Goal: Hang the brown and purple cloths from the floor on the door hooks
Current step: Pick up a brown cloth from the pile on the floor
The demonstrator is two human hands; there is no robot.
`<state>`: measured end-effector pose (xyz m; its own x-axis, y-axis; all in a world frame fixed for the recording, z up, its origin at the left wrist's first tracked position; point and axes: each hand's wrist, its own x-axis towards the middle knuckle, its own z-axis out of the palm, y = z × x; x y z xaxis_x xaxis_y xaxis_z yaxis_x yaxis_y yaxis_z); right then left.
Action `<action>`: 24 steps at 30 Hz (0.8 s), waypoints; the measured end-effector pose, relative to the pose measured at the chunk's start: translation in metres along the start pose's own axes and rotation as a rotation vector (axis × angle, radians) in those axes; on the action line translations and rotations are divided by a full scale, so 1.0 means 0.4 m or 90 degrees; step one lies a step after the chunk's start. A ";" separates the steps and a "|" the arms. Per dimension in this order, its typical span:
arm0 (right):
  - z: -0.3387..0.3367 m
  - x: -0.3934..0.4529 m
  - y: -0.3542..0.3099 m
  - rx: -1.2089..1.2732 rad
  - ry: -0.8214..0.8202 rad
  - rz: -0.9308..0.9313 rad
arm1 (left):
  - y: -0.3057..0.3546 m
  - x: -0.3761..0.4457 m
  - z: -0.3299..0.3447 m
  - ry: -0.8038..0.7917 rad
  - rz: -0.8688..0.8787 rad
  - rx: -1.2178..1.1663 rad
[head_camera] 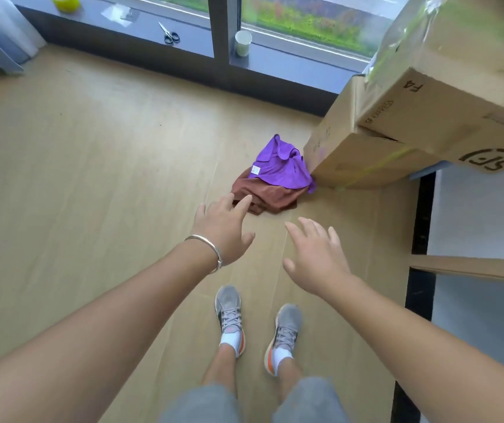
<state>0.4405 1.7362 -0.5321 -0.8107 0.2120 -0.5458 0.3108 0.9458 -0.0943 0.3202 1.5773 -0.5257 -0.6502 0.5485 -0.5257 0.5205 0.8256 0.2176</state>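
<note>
A purple cloth (281, 166) lies crumpled on top of a brown cloth (270, 198) on the wooden floor, against the corner of a cardboard box. My left hand (224, 228) reaches out with fingers spread, its fingertips over the brown cloth's near edge; I cannot tell whether they touch it. My right hand (316, 254) hovers lower and to the right, fingers spread, holding nothing. No door or hooks are in sight.
Stacked cardboard boxes (397, 123) stand at the right beside a white wall panel (482, 209). A dark window sill (153, 35) at the back carries scissors (169, 34), a paper cup (242, 42) and a tape roll (64, 1). My feet (256, 322) stand below the hands.
</note>
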 end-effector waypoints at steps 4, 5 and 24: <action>0.157 0.266 0.067 -0.031 0.009 -0.042 | -0.076 0.238 0.171 -0.009 -0.023 0.003; 0.202 0.329 0.085 -0.036 0.005 -0.051 | -0.096 0.294 0.219 -0.017 -0.033 -0.002; 0.854 1.221 0.246 -0.140 0.087 -0.224 | -0.359 1.120 0.994 0.044 -0.165 -0.326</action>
<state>0.2447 1.8487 -1.0923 -0.9114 -0.1153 -0.3951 -0.0968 0.9931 -0.0666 0.1744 1.6518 -1.1195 -0.7639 0.3132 -0.5643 0.0160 0.8833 0.4686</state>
